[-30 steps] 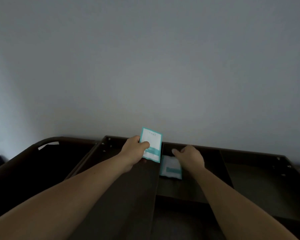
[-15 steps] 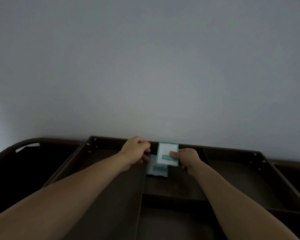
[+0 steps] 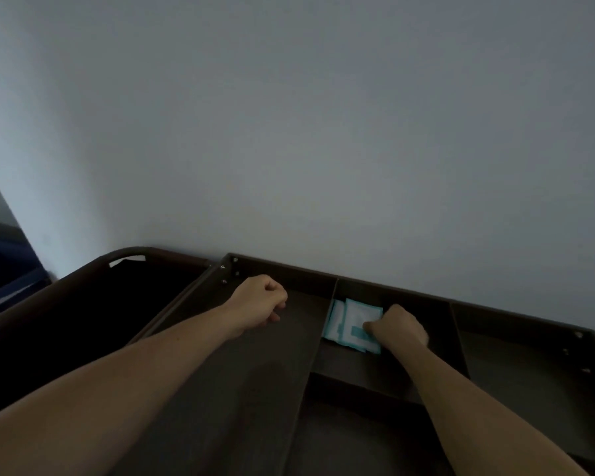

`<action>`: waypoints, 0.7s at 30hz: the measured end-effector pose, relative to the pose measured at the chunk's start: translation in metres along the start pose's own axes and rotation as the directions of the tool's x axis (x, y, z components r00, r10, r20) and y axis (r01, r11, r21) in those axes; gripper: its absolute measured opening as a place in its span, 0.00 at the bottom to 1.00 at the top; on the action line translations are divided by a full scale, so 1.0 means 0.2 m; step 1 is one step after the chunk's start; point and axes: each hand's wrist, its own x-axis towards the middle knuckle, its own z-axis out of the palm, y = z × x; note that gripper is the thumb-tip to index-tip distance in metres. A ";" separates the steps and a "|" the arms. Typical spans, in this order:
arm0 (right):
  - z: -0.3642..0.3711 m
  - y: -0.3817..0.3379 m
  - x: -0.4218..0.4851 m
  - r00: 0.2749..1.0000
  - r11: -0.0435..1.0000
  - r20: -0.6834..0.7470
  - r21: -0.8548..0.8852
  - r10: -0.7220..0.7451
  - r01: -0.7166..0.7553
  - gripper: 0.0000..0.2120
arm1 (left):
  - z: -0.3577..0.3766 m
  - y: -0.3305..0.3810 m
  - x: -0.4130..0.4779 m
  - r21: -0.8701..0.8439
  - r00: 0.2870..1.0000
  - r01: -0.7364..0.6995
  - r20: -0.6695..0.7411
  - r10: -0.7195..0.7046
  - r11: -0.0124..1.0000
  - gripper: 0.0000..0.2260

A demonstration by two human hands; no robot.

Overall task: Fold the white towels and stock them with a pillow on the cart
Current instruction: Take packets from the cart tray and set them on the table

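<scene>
Plain grey wall (image 3: 323, 132) fills most of the view, and below it sits the dark brown cart (image 3: 516, 324) with its top tray split into compartments. Down in the middle compartment the right hand (image 3: 397, 327) has its grip closed on the upper white-and-teal flat packet (image 3: 356, 324), fingers curled over the packet's right edge and pressing it down. That packet lies overlapping a second white-and-teal packet (image 3: 334, 321) just to its left, which leans against the divider wall. Both packets sit at the far end of the compartment, close to the back rim. Over the long compartment to the left, the left hand (image 3: 260, 305) hangs as a loose fist, fingers drawn together with nothing visible inside, apart from the packets. Further left the cart's dark open bin (image 3: 93, 304) stands beside the tray.
</scene>
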 end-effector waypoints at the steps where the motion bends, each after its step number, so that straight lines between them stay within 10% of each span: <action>1: 0.00 0.00 -0.01 1.000 1.000 0.006 -0.005 -0.020 0.020 0.23 | -0.01 -0.01 -0.02 0.005 1.000 0.003 -0.009 -0.002 1.000 0.02; 10: -0.15 -0.35 -0.21 0.950 0.967 -0.185 -0.013 -0.254 0.256 0.25 | -0.33 -0.07 -0.21 0.351 0.986 -0.038 -0.136 0.091 0.936 0.12; 21: 0.27 -1.50 -1.09 0.730 0.728 0.032 -0.052 -0.683 0.683 0.29 | -1.37 -0.69 -0.81 0.652 0.965 0.049 -0.227 0.133 0.756 0.25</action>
